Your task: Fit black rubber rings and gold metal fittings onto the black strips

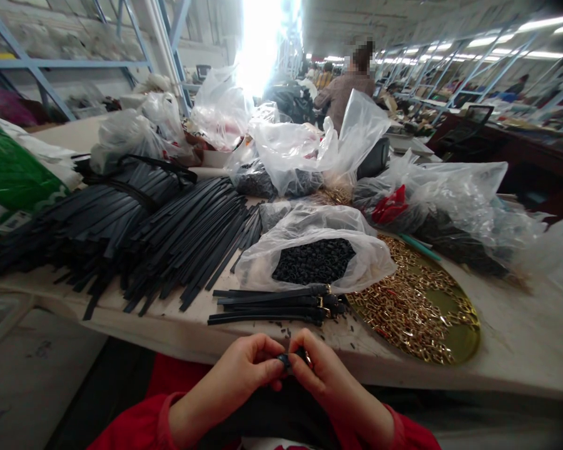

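Dark piece (284,360), small and rounded, fills curled fingers (268,370).

White glare (265,44) burns out the top center, spilling haze over nearby plastic bags (223,100); ceiling tubes (544,55) glow at right. Beneath the table (507,331), shadow lies heavy. Edges stretch and soften (a pixelated block (356,53) masks part of a distant worker (349,90)).
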A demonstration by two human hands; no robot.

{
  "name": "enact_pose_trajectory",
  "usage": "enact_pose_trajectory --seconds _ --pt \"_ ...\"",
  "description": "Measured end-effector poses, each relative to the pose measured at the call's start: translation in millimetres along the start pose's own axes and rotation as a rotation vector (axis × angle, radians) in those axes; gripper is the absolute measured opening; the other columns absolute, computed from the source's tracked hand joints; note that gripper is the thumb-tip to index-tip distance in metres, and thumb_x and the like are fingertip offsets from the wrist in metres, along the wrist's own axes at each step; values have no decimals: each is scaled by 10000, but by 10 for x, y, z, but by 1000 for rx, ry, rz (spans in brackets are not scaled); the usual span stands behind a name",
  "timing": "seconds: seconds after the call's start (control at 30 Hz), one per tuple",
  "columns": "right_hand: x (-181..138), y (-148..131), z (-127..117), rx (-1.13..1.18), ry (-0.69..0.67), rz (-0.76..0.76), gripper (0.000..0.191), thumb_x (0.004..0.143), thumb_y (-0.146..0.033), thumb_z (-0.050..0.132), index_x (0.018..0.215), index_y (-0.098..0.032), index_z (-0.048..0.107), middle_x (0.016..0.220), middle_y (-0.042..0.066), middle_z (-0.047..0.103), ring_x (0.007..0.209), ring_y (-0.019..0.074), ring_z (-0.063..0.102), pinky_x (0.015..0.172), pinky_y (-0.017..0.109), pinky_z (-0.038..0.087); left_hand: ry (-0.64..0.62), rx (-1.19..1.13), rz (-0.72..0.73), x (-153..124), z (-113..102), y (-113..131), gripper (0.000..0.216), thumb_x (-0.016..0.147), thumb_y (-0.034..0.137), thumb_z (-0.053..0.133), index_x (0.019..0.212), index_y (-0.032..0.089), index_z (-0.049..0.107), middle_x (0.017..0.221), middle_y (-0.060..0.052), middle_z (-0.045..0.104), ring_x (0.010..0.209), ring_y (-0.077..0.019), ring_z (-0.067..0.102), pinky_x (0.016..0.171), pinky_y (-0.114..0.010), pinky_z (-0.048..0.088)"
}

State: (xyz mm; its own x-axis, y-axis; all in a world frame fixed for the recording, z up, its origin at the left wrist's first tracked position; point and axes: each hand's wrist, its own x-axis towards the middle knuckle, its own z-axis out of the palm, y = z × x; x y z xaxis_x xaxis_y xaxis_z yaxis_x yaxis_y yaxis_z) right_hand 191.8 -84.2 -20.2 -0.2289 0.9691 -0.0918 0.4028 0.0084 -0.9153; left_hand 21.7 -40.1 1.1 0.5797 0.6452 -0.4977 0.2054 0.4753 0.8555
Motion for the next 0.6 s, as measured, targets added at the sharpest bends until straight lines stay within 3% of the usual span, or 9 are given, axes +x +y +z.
enact_pose_trajectory --seconds 0.2,0.4,0.6 --pt "-73 -6 -32 191 -122 88 122 839 -292 447 765 -195 448 681 -33 443 646 116 384 581 222 314 -27 144 -51 -50 63 0 162 684 205 565 820 121 591 699 7 630 598 -116 581 546 -205 402" --pt "-26 22 33 366 -70 107 112 845 -299 443 808 -193 438 677 -38 482 625 106 420 574 215 329 -109 200 66 -86 8 81 272 716 116 483 970 140 578 899 -19 632 733 -130 599 681 -243 449" --pt "-6 3 9 278 -90 86 85 847 -249 434 789 -188 450 680 -38 492 621 100 406 574 211 321 -79 145 28 -83 21 24 260 730 121 462 980 118 533 829 -15 607 626 -94 547 609 -218 421"
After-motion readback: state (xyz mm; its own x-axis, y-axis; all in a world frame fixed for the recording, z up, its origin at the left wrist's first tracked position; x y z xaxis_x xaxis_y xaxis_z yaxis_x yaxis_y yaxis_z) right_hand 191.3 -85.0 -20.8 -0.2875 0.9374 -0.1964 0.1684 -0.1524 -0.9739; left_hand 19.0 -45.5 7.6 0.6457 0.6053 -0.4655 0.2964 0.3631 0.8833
